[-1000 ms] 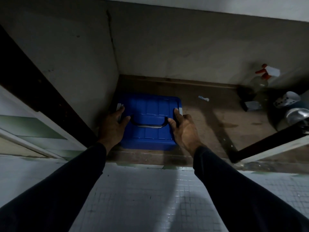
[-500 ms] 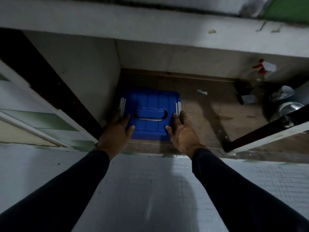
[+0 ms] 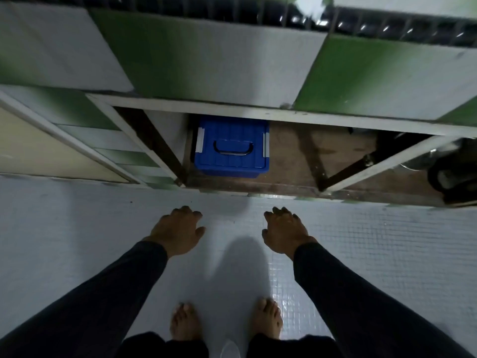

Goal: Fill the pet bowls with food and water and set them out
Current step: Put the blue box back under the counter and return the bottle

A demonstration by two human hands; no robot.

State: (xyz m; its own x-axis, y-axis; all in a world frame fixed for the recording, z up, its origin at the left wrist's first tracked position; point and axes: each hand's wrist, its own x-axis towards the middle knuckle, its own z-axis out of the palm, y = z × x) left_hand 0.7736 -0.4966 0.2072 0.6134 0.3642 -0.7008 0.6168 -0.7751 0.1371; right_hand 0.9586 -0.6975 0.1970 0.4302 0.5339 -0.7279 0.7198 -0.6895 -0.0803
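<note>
The left hand (image 3: 176, 229) and right hand (image 3: 284, 232) hover empty, fingers loosely curled. A blue lidded plastic box (image 3: 231, 147) sits well apart in the open cabinet (image 3: 296, 140).

Head view — standing, looking steeply down at floor (image 3: 77, 228).

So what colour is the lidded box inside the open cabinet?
Blue box, pale side latches; head view, the only one.

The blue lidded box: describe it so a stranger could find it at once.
Look under the counter, into the open cabinet between its two swung-out doors. The blue lidded box sits on the brown cabinet floor at the left end, close to the side wall. It is the only bright blue thing there, with a dark handle lying flat on its lid and pale latches on both sides.
</note>
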